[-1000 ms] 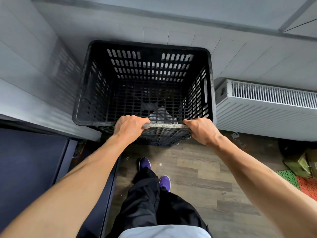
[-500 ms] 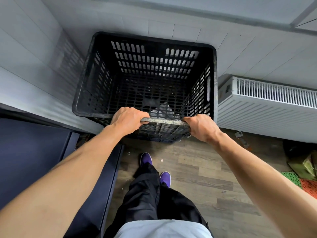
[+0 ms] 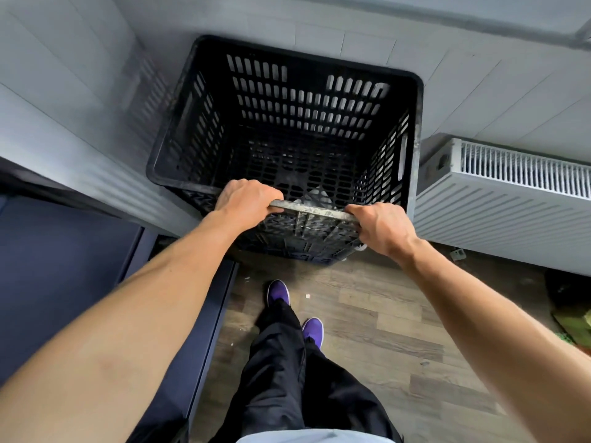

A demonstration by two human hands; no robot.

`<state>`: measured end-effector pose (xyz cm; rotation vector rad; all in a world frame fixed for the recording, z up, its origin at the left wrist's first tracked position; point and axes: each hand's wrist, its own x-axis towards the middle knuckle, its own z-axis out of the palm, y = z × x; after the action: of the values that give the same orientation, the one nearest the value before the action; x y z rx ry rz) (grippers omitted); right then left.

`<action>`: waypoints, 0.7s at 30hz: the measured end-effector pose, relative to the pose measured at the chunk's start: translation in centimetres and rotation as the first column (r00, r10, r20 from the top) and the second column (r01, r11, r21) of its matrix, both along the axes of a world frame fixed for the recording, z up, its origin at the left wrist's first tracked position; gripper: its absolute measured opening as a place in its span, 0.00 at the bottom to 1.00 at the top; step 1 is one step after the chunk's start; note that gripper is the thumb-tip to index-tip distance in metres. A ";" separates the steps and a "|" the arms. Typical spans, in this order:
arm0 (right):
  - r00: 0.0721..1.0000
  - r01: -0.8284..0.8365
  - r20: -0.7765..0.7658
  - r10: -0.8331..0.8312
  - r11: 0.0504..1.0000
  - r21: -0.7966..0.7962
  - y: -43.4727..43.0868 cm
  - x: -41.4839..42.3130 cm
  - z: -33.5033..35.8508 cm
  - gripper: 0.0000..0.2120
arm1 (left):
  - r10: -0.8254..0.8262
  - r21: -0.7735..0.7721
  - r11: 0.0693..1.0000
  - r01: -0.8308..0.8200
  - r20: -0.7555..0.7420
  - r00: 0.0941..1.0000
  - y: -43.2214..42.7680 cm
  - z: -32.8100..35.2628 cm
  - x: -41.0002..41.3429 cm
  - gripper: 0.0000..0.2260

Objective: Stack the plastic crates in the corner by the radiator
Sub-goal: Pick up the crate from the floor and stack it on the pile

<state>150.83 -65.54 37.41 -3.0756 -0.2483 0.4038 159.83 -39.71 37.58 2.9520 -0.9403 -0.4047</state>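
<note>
A black slotted plastic crate (image 3: 287, 116) stands high in the corner, its far side close to the grey tiled wall. Through its perforated floor and below its near wall I see more black lattice (image 3: 307, 247), another crate underneath. My left hand (image 3: 246, 199) and my right hand (image 3: 380, 228) both grip the scuffed near rim of the top crate, knuckles up. The crate is empty. A white radiator (image 3: 499, 206) sits just to its right.
A grey ledge (image 3: 80, 167) and a dark blue cabinet (image 3: 57, 270) lie to the left. My legs and purple shoes (image 3: 278, 292) stand on the wood-look floor (image 3: 383, 330). Green and dark clutter (image 3: 572, 318) lies at the far right under the radiator.
The top crate has shifted right and back toward the wall, closer to the radiator. Both hands keep their grip on the near rim.
</note>
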 end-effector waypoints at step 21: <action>0.997 -0.059 0.047 0.059 0.998 0.006 -1.2 -0.3 0.5 0.18 | 0.018 -0.087 0.996 -0.016 0.031 0.999 -0.5 -1.6 -1.2 0.10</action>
<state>150.53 -66.77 37.92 -3.0793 -0.3423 0.3319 158.60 -40.23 36.03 2.8935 -0.9108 -0.3094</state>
